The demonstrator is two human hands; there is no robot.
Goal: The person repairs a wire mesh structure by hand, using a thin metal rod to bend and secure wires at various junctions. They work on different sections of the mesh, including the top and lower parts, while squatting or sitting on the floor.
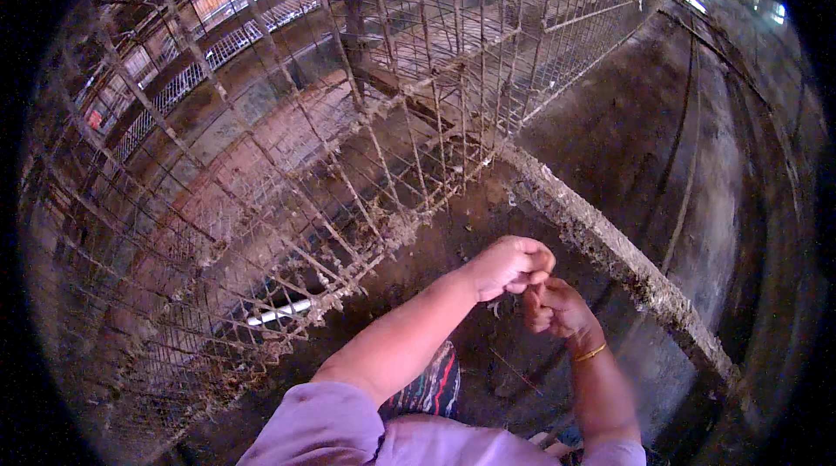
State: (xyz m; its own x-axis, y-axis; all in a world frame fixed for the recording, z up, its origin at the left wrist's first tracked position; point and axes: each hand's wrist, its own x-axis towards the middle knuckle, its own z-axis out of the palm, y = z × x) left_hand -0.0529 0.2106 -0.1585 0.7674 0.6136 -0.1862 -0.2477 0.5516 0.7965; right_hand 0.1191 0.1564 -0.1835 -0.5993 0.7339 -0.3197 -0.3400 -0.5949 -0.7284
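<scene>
As it lies just right of your bare left hand and bare right hand, the long grey-brown beam slants from far left to near right, rough and dirt-crusted. Your fingers curl together; whether they grasp anything, I cannot tell. Left stands a crusted brown wire-mesh cage.

L hand: fingers curled, up against R hand
R hand: also curled
Bangle: yellow, R wrist
Wire cage: grimy, L side
Beam: crusted, R side
</scene>
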